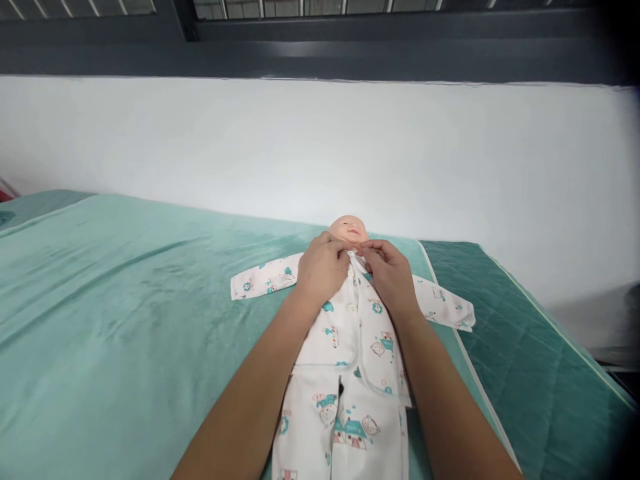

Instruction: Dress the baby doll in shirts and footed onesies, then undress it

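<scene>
Teal and red cartoons dot the white jacket [346, 337].

Two bare forearms, the left [250, 393] and the right [445, 393], reach forward and slant inward, wrists close together. The left hand [323, 263] and right hand [390, 273] nearly meet, backs uppermost, fingers [377, 247] bent inward with thumbs drawn in near the forefingers.

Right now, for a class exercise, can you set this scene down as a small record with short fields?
left hand: at the upper edge of the printed top
right hand: opposite, at the same edge
grip: closure unclear
doll: on its back, head toward the white wall
sleeves: spread to both sides
printed trousers: below the top
surface: pale green blanket
</scene>
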`<state>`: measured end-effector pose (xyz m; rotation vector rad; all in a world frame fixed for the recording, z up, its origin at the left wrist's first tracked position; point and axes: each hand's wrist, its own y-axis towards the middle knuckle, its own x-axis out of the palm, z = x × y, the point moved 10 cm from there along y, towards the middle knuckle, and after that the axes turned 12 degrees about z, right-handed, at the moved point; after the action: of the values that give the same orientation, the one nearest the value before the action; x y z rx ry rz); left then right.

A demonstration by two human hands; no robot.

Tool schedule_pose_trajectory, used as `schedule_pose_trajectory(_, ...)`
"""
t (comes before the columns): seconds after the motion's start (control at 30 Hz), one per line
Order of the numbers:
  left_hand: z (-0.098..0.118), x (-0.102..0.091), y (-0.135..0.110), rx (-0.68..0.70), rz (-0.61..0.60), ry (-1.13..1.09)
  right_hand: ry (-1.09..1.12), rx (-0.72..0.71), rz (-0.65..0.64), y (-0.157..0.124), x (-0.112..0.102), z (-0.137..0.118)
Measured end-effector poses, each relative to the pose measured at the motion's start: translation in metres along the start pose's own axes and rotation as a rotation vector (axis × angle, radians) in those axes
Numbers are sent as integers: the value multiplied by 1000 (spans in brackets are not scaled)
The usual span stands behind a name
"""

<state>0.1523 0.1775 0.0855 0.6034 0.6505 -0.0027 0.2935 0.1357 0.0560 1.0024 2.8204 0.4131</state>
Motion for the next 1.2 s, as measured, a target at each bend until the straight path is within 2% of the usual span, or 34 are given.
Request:
schedule_pose_trajectory(0.17, -1, 0, 0, 3, 6, -5, -116, -68, 31, -5, -4, -11)
schedule_pose_trajectory(0.3, -2, 0, 0, 0, 14, -22, -253, -224, 3, -11, 0, -30)
schedule_pose_trajectory(0.4, -2, 0, 0, -1, 12, -38, -278, -309, 9, -15, 1, -41)
schedule_pose_trajectory(0.57, 3, -7, 0, 11, 6, -94, -216, -242, 57, -12, -8, -38)
schedule_pose_trajectory(0.73, 16, -25, -2, 59, -8, -93, -235, -147, 73, -2, -29, -41)
schedule_pose_trajectory(0.83, 21, -33, -4, 51, -77, -97, -374, -93, -41, -2, -31, -45)
schedule_pose_trajectory(1.0, 23, -30, -17, -19, -336, -155, -593, -73, -336, -27, -10, -48)
schedule_pose_trajectory(1.07, 24, -30, -21, -37, -398, -169, -651, -92, -397, -35, -4, -49)
schedule_pose_trajectory(1.2, 33, -29, -25, 24, -458, -192, -724, -92, -483, -41, -2, -46)
